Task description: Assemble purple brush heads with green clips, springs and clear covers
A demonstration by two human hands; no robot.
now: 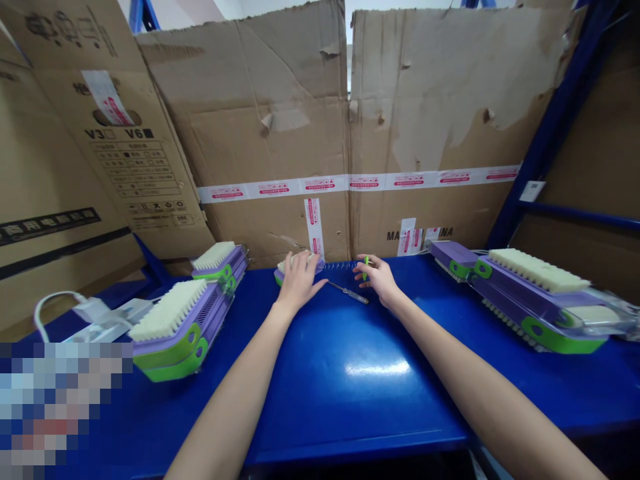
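At the back of the blue table, my left hand (299,277) lies over a small purple-and-green block with a cream ridged pad (281,267), its fingers spread and its thumb stretched out to the right. The hand hides most of that block. My right hand (381,279) is bent around a small bright green part (366,268), held upright at the fingertips. Between the hands lies a screwdriver (356,295) with a clear handle, its tip near my left thumb. Behind it runs a row of small thin metal pieces (343,265), too small to make out.
More purple-and-green blocks with cream pads stand at left (170,313) and right (537,270), the right ones partly in clear plastic. A white power strip with a plug (95,310) sits at left. Cardboard sheets (270,133) wall the back; a blue metal post (545,127) rises at right.
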